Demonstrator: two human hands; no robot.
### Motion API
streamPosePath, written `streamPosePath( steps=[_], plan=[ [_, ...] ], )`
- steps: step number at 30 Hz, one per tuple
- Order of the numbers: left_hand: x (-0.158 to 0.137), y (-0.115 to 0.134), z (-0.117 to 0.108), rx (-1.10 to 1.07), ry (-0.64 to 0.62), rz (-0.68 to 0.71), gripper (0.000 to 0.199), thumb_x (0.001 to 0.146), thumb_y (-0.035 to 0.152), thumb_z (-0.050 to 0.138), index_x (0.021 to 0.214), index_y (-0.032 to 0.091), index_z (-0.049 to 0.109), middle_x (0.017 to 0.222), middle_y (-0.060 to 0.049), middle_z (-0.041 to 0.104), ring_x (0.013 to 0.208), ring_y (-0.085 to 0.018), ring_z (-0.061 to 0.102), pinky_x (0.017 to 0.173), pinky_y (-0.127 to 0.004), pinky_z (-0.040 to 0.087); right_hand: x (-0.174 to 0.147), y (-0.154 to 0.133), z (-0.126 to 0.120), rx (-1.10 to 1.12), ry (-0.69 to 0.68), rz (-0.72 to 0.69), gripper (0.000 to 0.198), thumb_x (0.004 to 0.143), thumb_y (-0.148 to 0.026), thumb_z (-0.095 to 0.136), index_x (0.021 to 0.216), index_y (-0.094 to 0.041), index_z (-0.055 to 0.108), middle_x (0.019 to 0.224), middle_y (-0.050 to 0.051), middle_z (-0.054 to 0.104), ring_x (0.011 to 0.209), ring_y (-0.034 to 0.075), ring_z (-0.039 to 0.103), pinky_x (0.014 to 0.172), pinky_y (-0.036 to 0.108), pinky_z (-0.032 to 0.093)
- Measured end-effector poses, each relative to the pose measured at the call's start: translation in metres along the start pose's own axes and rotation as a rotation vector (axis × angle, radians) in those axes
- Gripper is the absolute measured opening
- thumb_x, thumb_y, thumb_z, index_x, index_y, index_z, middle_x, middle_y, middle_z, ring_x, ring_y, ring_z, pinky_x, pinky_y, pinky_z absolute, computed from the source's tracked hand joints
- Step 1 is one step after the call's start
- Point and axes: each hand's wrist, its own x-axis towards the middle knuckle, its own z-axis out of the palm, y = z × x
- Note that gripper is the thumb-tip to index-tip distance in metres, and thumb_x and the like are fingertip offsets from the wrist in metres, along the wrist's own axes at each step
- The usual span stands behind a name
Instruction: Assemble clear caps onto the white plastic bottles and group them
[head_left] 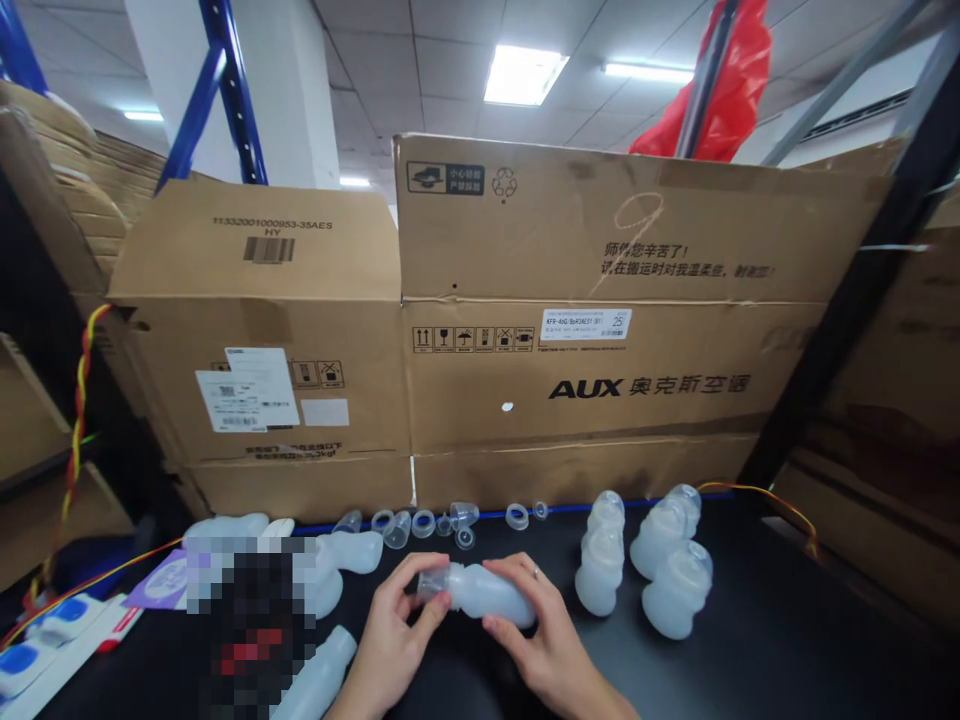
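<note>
A frosted white baby bottle (484, 590) lies sideways between my hands, above the black table. My left hand (394, 625) has its fingers and thumb closed round the clear cap end, which points left. Wrapped round the bottle's body and base is my right hand (536, 625). Behind them, loose clear caps (465, 514), collar rings (424, 523) and small teat-like parts (540, 511) lie along the cardboard. Several capped bottles (679, 590) stand to the right. Uncapped bottle bodies (319, 680) lie at the left, partly covered by a pixelated patch.
A cardboard wall (600, 400) rises behind the black tabletop (787, 640). Dark rack posts (825, 260) flank it. Red and yellow wires (81, 400) run along the left side. A purple card (161, 583) and blue-and-white items (45, 635) lie at the left.
</note>
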Motion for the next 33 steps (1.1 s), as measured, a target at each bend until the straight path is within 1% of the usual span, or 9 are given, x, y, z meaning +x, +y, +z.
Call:
streamPosePath(
  steps=[4,8,11,14,18,22,26,31,33],
  plan=[
    [-0.001,0.013,0.008,-0.146,0.057,-0.115,0.048,0.073,0.052,0.089,0.107,0.02,0.08,0.099,-0.009,0.08,0.089,-0.024,0.076,0.074,-0.029,0.063,-0.007,0.006,0.026,0.033,0.053,-0.027,0.046,0.097,-0.041,0.068,0.14,-0.028,0.059,0.122,0.007,0.063,0.109,0.025,0.062,0.096,0.035,0.047],
    [-0.012,0.021,0.03,0.039,0.081,0.076,0.04,0.06,0.046,0.098,0.09,0.024,0.085,0.079,-0.003,0.075,0.068,-0.017,0.068,0.06,-0.023,0.054,-0.011,0.007,0.047,0.018,-0.054,0.002,0.04,0.084,-0.036,0.078,0.12,-0.025,0.066,0.11,0.005,0.07,0.098,0.025,0.065,0.088,0.032,0.048],
    [-0.017,0.024,0.039,0.193,0.12,0.166,0.032,0.072,0.046,0.091,0.099,0.028,0.086,0.083,-0.004,0.077,0.073,-0.019,0.071,0.066,-0.025,0.057,-0.009,-0.001,0.052,-0.046,-0.064,0.016,0.031,0.086,-0.032,0.074,0.116,-0.025,0.066,0.106,0.003,0.07,0.092,0.023,0.063,0.084,0.03,0.046],
    [-0.014,0.03,0.033,0.197,0.051,0.116,0.031,0.081,0.049,0.084,0.105,0.029,0.086,0.089,-0.005,0.078,0.083,-0.023,0.074,0.08,-0.03,0.059,-0.006,-0.01,0.046,0.05,-0.092,0.044,0.04,0.087,-0.032,0.076,0.124,-0.026,0.062,0.101,-0.001,0.068,0.084,0.018,0.059,0.08,0.027,0.046],
    [-0.01,0.034,0.024,0.156,-0.111,0.075,0.037,0.086,0.054,0.078,0.109,0.026,0.085,0.093,-0.007,0.077,0.089,-0.025,0.072,0.084,-0.033,0.056,-0.001,-0.016,0.03,0.146,-0.221,0.093,0.044,0.082,-0.023,0.077,0.125,-0.024,0.065,0.098,-0.003,0.067,0.084,0.017,0.056,0.081,0.026,0.047],
    [-0.017,0.018,0.032,0.123,-0.096,0.137,0.045,0.09,0.054,0.072,0.125,0.026,0.079,0.104,-0.01,0.079,0.098,-0.028,0.072,0.091,-0.039,0.057,0.0,-0.009,0.015,0.115,-0.309,0.123,0.058,0.084,-0.026,0.078,0.139,-0.026,0.061,0.111,0.001,0.07,0.098,0.023,0.062,0.092,0.031,0.05],
    [-0.024,-0.003,0.046,0.166,-0.018,0.169,0.041,0.088,0.045,0.076,0.125,0.026,0.078,0.117,-0.011,0.079,0.108,-0.03,0.073,0.099,-0.04,0.058,0.0,0.002,0.008,0.021,-0.236,0.063,0.054,0.092,-0.042,0.074,0.14,-0.022,0.06,0.127,0.011,0.067,0.114,0.03,0.063,0.108,0.043,0.048],
    [-0.022,-0.017,0.046,0.109,0.04,0.087,0.043,0.09,0.052,0.073,0.121,0.023,0.077,0.105,-0.01,0.078,0.098,-0.028,0.075,0.087,-0.036,0.063,0.0,0.004,0.0,-0.074,-0.138,0.029,0.102,0.079,-0.053,0.084,0.161,-0.018,0.034,0.148,0.019,0.054,0.133,0.034,0.057,0.116,0.048,0.046],
    [-0.019,-0.024,0.044,0.201,-0.035,0.06,0.044,0.09,0.055,0.072,0.119,0.023,0.078,0.108,-0.011,0.078,0.102,-0.03,0.075,0.09,-0.038,0.063,0.002,0.007,-0.003,-0.129,-0.086,-0.093,0.09,0.087,-0.053,0.073,0.161,-0.017,0.036,0.151,0.02,0.053,0.135,0.034,0.057,0.116,0.047,0.047]
  ],
)
